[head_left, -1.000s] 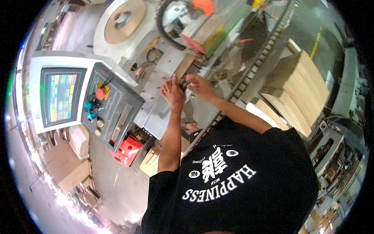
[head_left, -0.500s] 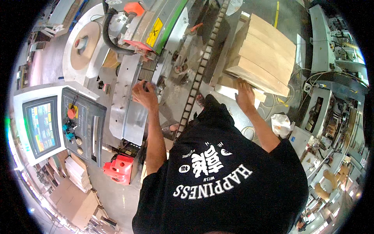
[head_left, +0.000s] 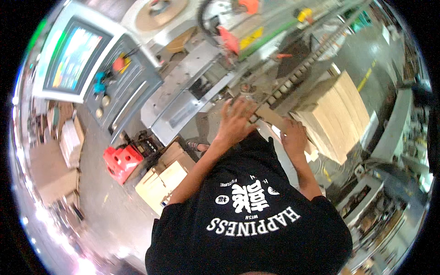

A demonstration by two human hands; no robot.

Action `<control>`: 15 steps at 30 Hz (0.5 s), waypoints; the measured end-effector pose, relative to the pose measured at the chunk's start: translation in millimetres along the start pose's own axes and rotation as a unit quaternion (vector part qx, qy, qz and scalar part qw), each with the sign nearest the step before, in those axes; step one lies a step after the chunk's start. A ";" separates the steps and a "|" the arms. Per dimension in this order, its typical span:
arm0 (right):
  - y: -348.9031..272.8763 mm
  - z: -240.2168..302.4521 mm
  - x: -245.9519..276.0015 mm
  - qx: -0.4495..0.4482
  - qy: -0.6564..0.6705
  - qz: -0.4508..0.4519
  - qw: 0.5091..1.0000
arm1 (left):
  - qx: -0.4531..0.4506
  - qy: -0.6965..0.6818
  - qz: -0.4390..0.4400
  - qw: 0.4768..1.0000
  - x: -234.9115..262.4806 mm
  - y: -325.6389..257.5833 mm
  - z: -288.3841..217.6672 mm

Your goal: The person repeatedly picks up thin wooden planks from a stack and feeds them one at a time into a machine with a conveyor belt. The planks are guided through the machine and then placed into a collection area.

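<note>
A thin wooden board [head_left: 271,116] is held in front of my body, seen at a slant. Its right end is in my right hand [head_left: 294,136], the fingers closed round it. Beside the board's left end is my left hand [head_left: 238,120], fingers stretched apart and slightly blurred; whether it touches the board I cannot tell. Just right of my right hand stands a stack of pale wooden boards [head_left: 332,117]. A machine's metal bed [head_left: 183,107] lies to the left of my left hand.
A control panel with a lit screen [head_left: 75,55] stands at the left. A chain-like conveyor strip [head_left: 298,75] runs diagonally past my hands. On the floor are a red machine cover [head_left: 123,162] and pale boards on cardboard [head_left: 162,178]. A round-topped table [head_left: 160,11] is at the far side.
My right hand has come off the stack and moved inward with a board in it. My left hand has left the machine bed and moved right, its fingers now spread. The view has turned.
</note>
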State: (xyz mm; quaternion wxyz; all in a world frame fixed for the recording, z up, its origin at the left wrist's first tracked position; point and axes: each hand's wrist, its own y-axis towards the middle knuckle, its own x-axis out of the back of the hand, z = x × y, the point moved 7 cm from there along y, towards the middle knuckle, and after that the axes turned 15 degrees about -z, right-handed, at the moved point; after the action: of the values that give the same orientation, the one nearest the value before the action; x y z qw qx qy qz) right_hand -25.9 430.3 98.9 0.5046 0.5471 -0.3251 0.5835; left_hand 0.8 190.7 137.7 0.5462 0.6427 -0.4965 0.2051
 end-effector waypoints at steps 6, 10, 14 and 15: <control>94.8 160.6 -27.5 0.208 0.148 0.009 0.967 | 0.101 0.008 0.063 0.993 -11.1 -34.1 87.0; 116.2 229.6 -50.1 0.257 0.224 -0.083 0.937 | 0.234 0.001 -0.067 0.970 20.6 -77.6 165.1; 128.0 235.7 -128.9 0.078 0.421 0.009 0.904 | 0.266 0.076 -0.135 0.951 35.2 -98.2 214.9; 128.3 239.5 -141.7 0.017 0.478 0.051 0.877 | 0.274 0.073 -0.147 0.948 38.2 -102.5 221.9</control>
State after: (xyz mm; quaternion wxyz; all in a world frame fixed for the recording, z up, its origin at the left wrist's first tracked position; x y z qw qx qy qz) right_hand -88.0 138.3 29.6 0.5588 0.1927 -0.0616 0.8042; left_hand 43.5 -35.3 46.7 0.4080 0.8167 -0.2803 0.2967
